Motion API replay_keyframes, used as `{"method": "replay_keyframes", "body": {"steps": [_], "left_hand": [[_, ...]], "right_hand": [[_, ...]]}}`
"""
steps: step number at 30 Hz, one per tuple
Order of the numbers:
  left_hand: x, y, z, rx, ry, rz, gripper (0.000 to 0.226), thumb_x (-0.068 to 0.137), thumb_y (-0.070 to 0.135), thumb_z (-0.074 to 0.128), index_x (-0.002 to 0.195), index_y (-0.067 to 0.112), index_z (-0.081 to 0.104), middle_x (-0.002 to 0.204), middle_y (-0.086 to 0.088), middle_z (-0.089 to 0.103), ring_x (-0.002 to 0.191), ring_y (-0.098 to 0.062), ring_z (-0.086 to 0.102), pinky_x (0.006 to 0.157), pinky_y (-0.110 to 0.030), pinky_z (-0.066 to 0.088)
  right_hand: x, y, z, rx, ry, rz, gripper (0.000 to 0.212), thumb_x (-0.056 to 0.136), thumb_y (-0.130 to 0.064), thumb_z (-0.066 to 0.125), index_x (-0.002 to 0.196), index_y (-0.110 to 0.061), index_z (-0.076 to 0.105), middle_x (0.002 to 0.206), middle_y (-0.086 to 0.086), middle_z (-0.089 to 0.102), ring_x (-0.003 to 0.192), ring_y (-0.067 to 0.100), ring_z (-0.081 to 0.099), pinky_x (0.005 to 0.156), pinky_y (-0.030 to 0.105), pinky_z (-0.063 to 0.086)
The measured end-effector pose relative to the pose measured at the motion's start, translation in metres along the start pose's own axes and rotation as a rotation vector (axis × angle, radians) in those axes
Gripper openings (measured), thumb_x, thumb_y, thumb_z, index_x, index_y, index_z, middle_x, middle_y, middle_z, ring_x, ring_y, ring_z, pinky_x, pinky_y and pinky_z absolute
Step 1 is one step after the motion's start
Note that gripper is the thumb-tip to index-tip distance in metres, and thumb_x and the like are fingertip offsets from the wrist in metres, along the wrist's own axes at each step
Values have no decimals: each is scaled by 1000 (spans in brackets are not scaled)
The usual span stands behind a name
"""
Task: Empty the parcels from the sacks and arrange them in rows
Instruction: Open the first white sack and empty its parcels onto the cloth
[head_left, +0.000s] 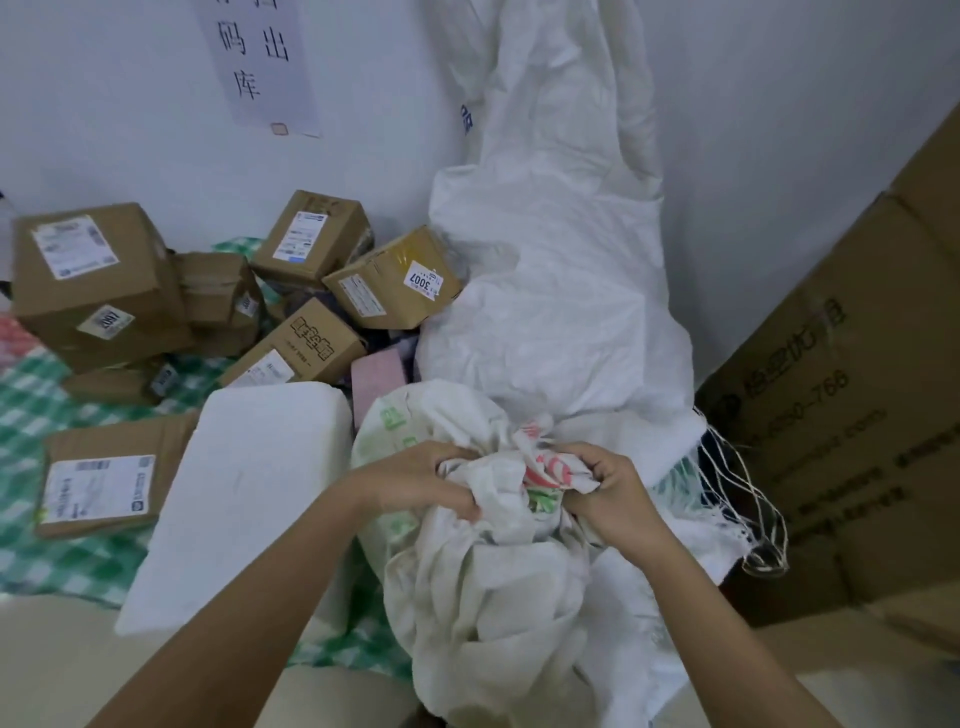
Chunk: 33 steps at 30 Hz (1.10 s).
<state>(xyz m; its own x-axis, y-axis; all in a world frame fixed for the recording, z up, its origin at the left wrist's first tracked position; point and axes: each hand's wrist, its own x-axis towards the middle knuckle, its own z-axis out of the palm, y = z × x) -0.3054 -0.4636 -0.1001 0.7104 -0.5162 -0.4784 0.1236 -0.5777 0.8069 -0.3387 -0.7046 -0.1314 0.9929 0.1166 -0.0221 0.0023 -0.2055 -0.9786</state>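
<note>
At the bunched neck of the sack (483, 582), beside loose parcels (291, 312) on the checked cloth (57, 551), I had my left hand (421, 483) and right hand (613, 493) gripping fabric, apparently opening it; next I needed the mouth spread.

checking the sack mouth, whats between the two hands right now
In the head view, only the bunched neck of the cloth sack lies between the left hand and right hand; both grip it, with red and green print showing in the folds.
</note>
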Motion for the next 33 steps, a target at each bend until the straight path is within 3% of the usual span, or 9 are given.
{"method": "replay_keyframes", "body": {"steps": [5, 9, 14, 17, 19, 22, 26, 29, 33], "left_hand": [[23, -34, 25, 51, 93, -179, 77, 56, 51, 70, 128, 32, 52, 124, 12, 54, 107, -8, 53, 82, -21, 47], [41, -60, 43, 108, 225, -223, 79, 68, 60, 65, 138, 31, 43, 135, 6, 49, 123, -18, 47, 102, -34, 40], [52, -67, 35, 314, 282, -228, 77, 67, 69, 54, 135, 34, 47, 142, 0, 40, 126, -22, 45, 102, -37, 39], [52, -62, 32, 478, 303, -267, 65, 82, 62, 55, 138, 33, 42, 144, -7, 29, 131, -28, 35, 103, -38, 34], [50, -56, 38, 624, 422, -249, 70, 74, 71, 47, 130, 29, 52, 136, -11, 36, 127, -34, 34, 101, -45, 35], [53, -51, 46, 791, 624, -116, 81, 63, 73, 45, 126, 23, 56, 136, -22, 40, 127, -49, 36, 100, -60, 32], [45, -41, 50, 662, 163, -340, 113, 72, 75, 58, 151, 33, -10, 154, -9, -32, 139, -38, -30, 112, -56, -13], [50, -53, 62, 698, 154, -336, 127, 64, 78, 62, 146, 35, -24, 149, -8, -41, 136, -40, -35, 108, -59, -17], [65, -64, 77, 845, 243, -373, 129, 64, 74, 66, 148, 30, -22, 151, -14, -37, 137, -45, -29, 107, -64, -13]], "right_hand": [[14, 34, 11, -321, -228, 74, 61, 73, 16, 54, 118, -25, 59, 113, -8, 66, 106, 9, 61, 84, 19, 46], [13, 44, 15, -861, -316, 114, 81, 84, -11, 61, 150, -34, 19, 148, 0, 33, 135, 25, 33, 105, 36, 38], [-12, 6, 9, -459, -485, 116, 98, 74, -55, 75, 142, -60, 6, 155, -26, 4, 145, 3, 0, 120, 37, 10], [-11, 28, 24, -1003, -518, 74, 122, 58, -77, 69, 134, -64, -26, 155, -12, -30, 142, 21, -28, 114, 54, -11], [-9, 55, 36, -1173, -405, 13, 130, 57, -76, 70, 132, -57, -35, 158, 1, -27, 144, 37, -21, 111, 62, -9], [-1, 78, 51, -1313, -322, 40, 155, 29, -66, 83, 148, -41, -13, 159, 14, 16, 138, 50, 24, 103, 71, 23], [2, 98, 64, -1353, -289, 146, 138, 26, -49, 88, 145, -31, 20, 151, 10, 23, 124, 41, 36, 90, 67, 42], [9, 94, 66, -1493, -302, 122, 109, 77, -50, 69, 151, -34, -10, 159, 8, -16, 142, 42, 9, 108, 63, 20], [11, 100, 53, -1420, -428, 215, 125, 41, -72, 75, 144, -27, 22, 151, 13, 23, 115, 42, 51, 85, 56, 46]]}}
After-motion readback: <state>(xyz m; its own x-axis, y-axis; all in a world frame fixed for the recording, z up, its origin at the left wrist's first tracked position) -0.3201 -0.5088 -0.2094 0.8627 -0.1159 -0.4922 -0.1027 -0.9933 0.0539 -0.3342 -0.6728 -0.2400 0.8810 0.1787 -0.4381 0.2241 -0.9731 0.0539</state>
